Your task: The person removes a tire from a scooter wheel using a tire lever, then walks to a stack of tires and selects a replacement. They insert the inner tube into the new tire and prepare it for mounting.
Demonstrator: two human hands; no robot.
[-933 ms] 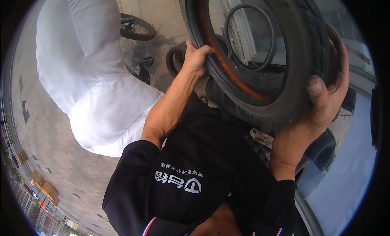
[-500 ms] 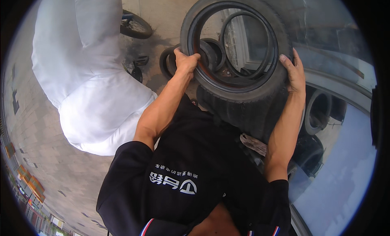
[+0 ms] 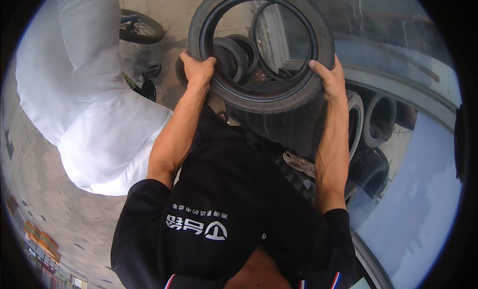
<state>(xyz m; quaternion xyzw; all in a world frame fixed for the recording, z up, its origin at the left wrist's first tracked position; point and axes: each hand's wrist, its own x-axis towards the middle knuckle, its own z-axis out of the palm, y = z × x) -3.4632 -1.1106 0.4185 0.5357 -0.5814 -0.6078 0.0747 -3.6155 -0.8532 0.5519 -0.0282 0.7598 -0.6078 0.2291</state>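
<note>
A black rubber tyre (image 3: pixel 279 97) lies flat on top of a stack of tyres in front of me. My left hand (image 3: pixel 196 69) grips its left rim, fingers curled over the inner edge. My right hand (image 3: pixel 329 80) grips the right side of the same tyre. Both forearms reach up from my black shirt. Under the held tyre stands the tyre stack (image 3: pixel 294 127), dark and treaded.
A person in white clothing (image 3: pixel 84 100) stands close on my left. More tyres (image 3: pixel 378 122) lean in a row at the right beside a glass front. A bicycle wheel (image 3: pixel 141 27) and pedals lie on the paved ground at the upper left.
The tyre was held up near my head and has moved away and down onto the stack. Both hands stayed on it, now at its left and right rims.
</note>
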